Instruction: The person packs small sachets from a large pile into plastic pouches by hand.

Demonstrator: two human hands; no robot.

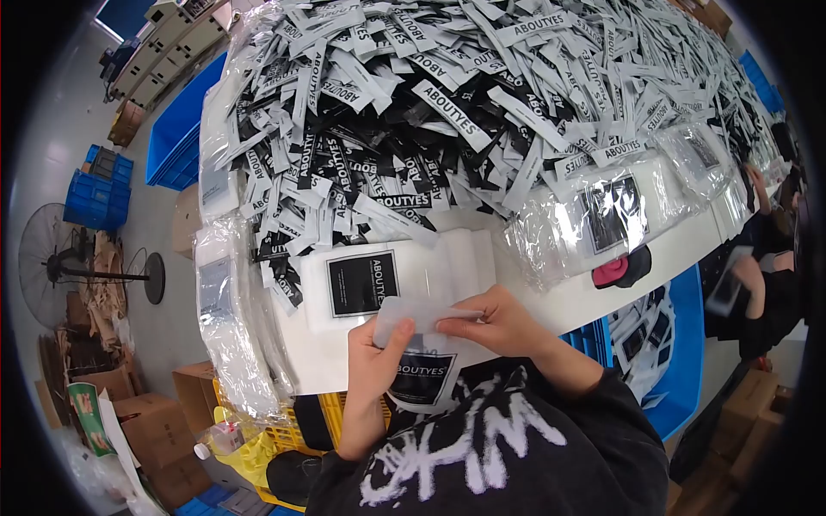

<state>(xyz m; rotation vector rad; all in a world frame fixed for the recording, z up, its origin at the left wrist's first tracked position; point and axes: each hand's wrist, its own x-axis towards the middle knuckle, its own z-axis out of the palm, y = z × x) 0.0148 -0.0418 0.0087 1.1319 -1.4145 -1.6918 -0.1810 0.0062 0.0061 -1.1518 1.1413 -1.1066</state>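
Both hands are held together at the table's front edge. My left hand (385, 348) pinches the left part of a translucent white pouch (422, 314) between thumb and fingers. On its right part, my right hand (490, 322) closes thumb against fingers. Below the hands hangs a clear bag with a black ABOUTYES label (423, 378), close against the shirt; whether it joins the pouch is unclear. Just beyond the hands lies a white stack with a black ABOUTYES label (363, 284) on top. Behind it rises a large pile of black and white ABOUTYES strips (379, 172).
Clear plastic bags lie in stacks at the table's left side (228, 318) and right side (602, 215). A pink and black item (611, 272) sits near the front edge. Blue bin (680, 387) stands below right, yellow crate (331, 413) below left. Another person's arm (750, 288) shows at right.
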